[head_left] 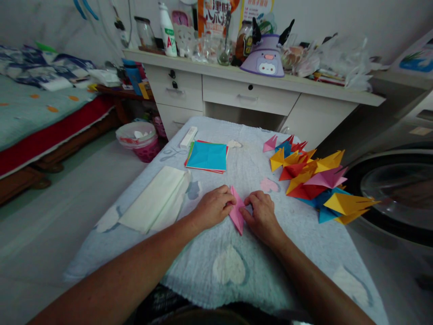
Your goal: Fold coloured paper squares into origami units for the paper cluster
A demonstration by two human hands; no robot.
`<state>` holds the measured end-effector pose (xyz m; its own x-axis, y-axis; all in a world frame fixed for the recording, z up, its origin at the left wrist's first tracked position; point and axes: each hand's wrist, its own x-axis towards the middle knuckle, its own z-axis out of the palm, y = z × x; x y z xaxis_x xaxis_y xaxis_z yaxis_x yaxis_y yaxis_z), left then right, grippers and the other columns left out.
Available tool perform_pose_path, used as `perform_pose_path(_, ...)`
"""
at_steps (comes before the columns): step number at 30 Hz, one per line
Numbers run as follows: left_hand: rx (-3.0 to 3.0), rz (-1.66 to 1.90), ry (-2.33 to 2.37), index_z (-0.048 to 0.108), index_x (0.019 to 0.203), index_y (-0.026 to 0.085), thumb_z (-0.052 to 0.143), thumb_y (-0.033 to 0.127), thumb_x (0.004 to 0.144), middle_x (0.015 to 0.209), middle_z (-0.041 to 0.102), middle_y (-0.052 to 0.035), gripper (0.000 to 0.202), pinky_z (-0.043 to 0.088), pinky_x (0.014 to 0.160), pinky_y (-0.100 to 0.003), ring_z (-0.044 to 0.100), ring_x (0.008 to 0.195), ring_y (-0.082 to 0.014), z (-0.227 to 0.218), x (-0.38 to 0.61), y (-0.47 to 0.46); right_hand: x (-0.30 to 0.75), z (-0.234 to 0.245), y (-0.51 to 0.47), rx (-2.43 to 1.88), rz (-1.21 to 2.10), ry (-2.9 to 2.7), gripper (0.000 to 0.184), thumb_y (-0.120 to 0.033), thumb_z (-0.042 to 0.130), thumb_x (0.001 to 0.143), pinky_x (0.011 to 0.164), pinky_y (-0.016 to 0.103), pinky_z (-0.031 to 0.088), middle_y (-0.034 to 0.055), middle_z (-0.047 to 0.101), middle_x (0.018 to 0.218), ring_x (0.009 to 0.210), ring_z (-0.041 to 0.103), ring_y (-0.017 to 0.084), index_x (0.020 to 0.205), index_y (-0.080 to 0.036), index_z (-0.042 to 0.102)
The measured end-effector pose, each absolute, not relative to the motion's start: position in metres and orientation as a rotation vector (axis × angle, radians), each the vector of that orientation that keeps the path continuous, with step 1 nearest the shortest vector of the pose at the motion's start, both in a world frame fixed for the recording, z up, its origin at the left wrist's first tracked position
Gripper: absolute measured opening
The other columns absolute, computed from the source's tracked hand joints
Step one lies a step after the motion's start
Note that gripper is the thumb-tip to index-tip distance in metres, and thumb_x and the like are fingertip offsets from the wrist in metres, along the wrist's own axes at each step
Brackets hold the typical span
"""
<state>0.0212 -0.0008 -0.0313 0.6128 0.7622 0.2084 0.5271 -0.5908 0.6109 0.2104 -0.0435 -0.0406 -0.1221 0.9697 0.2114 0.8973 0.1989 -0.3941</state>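
A narrow, diamond-shaped piece of folded pink origami paper (237, 215) lies on the cloth-covered table (233, 266). My left hand (216, 206) pinches its left edge with thumb and curled fingers. From the other side, my right hand (263, 212) presses the thumb onto the paper's right part, its fingers curled beside it. Beyond my hands sits a stack of square coloured paper (207, 156) with a creased blue sheet on top. Several folded paper cranes (307, 174) in yellow, red, pink and blue stand grouped at the right.
Left of my hands lies a folded pale cloth or paper (157, 198), with a small white box (188, 136) farther back. A pink bin (138, 140) stands on the floor at left. A white desk (237, 92) borders the back, and a front-loading washing machine (406, 194) the right.
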Motion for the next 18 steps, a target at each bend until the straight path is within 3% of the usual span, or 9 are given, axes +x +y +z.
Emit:
perform_pose_path(6, 2.317, 0.626, 1.057, 0.067, 0.081, 0.018, 0.056, 0.009, 0.08, 0.085, 0.057, -0.0009, 0.014, 0.042, 0.066, -0.023, 0.056, 0.073, -0.0122, -0.029, 0.023, -0.003, 0.21, -0.035, -0.043, -1.731, 0.344, -2.014, 0.005, -0.022, 0.064, 0.08, 0.079, 0.037, 0.034, 0.0072, 0.059, 0.095, 0.091, 0.048, 0.025, 0.083, -0.019, 0.061)
perform_pose_path(18, 2.283, 0.61, 1.109, 0.066, 0.079, 0.018, 0.059, 0.012, 0.079, 0.081, 0.06, -0.0006, 0.01, 0.042, 0.068, -0.023, 0.058, 0.075, -0.0136, -0.026, 0.023, -0.005, 0.209, -0.026, -0.046, -1.525, 0.533, -1.91, 0.005, -0.016, 0.061, 0.082, 0.079, 0.036, 0.04, 0.0019, 0.063, 0.079, 0.081, 0.055, 0.02, 0.081, -0.021, 0.059)
